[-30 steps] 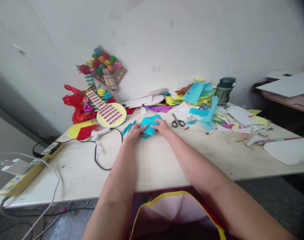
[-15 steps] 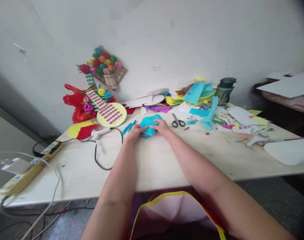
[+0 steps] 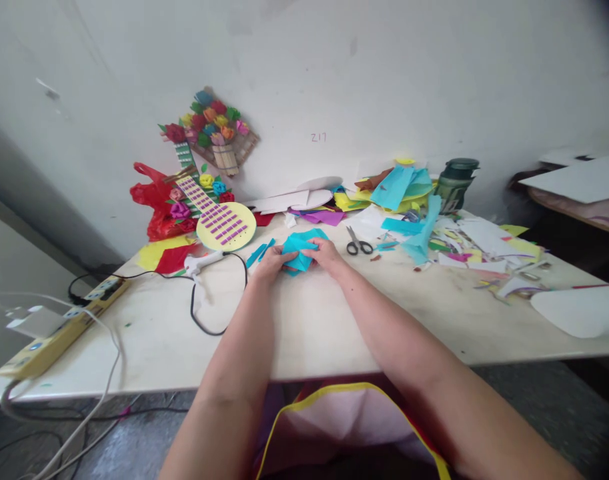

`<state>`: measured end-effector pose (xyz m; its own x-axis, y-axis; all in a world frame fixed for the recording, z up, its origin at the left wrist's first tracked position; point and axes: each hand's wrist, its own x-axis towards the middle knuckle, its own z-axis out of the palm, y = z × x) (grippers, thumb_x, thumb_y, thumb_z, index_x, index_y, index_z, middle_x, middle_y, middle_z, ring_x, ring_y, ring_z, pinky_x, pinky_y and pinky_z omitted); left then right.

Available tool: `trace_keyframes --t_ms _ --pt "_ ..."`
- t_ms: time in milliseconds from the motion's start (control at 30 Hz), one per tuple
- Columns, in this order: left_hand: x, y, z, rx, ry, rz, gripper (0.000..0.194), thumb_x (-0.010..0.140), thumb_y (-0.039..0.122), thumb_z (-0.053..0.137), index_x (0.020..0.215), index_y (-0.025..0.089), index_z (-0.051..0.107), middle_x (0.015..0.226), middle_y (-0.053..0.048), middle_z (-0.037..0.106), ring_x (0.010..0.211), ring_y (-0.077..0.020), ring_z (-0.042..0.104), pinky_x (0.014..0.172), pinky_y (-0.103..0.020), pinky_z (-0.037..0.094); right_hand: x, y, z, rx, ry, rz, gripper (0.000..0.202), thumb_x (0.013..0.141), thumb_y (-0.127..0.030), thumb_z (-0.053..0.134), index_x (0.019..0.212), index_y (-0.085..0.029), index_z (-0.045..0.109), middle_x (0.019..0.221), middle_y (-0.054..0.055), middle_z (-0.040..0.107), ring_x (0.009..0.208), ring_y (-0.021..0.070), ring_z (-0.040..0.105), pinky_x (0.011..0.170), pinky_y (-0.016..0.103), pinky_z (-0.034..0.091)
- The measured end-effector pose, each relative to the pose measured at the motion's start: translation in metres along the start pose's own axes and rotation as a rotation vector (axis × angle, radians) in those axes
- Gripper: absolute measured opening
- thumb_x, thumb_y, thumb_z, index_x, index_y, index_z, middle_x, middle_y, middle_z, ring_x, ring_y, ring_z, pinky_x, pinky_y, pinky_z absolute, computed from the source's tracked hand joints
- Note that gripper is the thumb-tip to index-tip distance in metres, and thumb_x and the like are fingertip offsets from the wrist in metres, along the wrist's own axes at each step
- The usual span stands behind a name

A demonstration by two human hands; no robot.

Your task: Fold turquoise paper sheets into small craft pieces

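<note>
Between my two hands is a piece of folded blue paper, held just above the white table. My left hand grips its left side, the thumb laid across the front. On the right edge, my right hand pinches the sheet between thumb and fingers. Fingertips behind the paper are hidden. Narrow blue paper strips lie just left of my left hand. Black-handled scissors rest a little to the right of my right hand, blades pointing away.
At left lie a white glue gun with a black cord and a yellow power strip. A yellow paper guitar and paper flowers lean by the wall. Paper scraps and a green bottle are at right.
The view has tilted and shifted slightly, so the background sits a little differently. Both hands keep their hold on the blue paper, with hardly any visible movement.
</note>
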<state>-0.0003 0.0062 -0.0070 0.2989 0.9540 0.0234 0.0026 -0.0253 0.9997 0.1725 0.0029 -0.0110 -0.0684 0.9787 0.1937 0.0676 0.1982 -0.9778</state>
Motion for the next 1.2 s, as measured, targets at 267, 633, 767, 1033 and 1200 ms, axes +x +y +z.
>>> trace_keyframes --t_ms 267,633,767,1033,1200 --pt "-0.0026 0.0028 0.0036 -0.011 -0.013 0.0 0.032 0.06 0.037 0.078 0.081 0.015 0.07 0.073 -0.004 0.071 0.063 -0.0184 0.065 0.061 -0.03 0.053 0.0023 0.0012 0.0007 -0.073 0.011 0.053 0.026 0.058 -0.027 0.068 0.08 -0.019 0.058 0.051 -0.008 0.05 0.046 0.0117 0.048 0.047 0.025 0.042" --pt "0.0024 -0.0035 -0.002 0.01 -0.016 0.036 0.037 0.056 0.038 0.08 0.08 0.011 0.07 0.072 -0.005 0.07 0.059 -0.0152 0.062 0.062 -0.029 0.051 0.0032 0.0077 0.0018 -0.08 0.008 0.035 0.025 0.062 -0.028 0.066 0.084 -0.019 0.06 0.054 -0.006 0.051 0.047 0.0123 0.051 0.047 0.026 0.046" --pt "0.0018 -0.003 -0.002 -0.016 0.007 0.022 0.034 0.055 0.037 0.081 0.075 0.011 0.07 0.069 -0.004 0.069 0.058 -0.0144 0.061 0.062 -0.028 0.05 0.0022 0.0074 0.0007 -0.065 -0.025 0.023 0.032 0.067 -0.034 0.061 0.094 -0.018 0.063 0.058 -0.003 0.054 0.051 0.0152 0.054 0.05 0.031 0.049" --pt "-0.0024 0.0006 -0.0033 -0.213 0.05 0.017 0.038 0.051 0.032 0.084 0.077 0.01 0.069 0.069 -0.004 0.068 0.059 -0.0126 0.06 0.06 -0.025 0.05 0.0038 0.0077 -0.006 -0.278 0.008 -0.435 0.051 0.06 -0.013 0.051 0.107 -0.023 0.065 0.141 0.006 0.042 0.122 0.0263 0.046 0.094 0.04 0.045" --pt "-0.002 0.0004 -0.0052 -0.292 0.058 0.004 0.038 0.047 0.029 0.085 0.075 0.01 0.068 0.067 -0.003 0.068 0.058 -0.0128 0.06 0.059 -0.026 0.05 0.0032 0.0092 -0.0053 -0.542 -0.103 -0.652 0.055 0.058 -0.004 0.049 0.105 -0.023 0.069 0.145 0.003 0.038 0.126 0.028 0.043 0.107 0.044 0.033"
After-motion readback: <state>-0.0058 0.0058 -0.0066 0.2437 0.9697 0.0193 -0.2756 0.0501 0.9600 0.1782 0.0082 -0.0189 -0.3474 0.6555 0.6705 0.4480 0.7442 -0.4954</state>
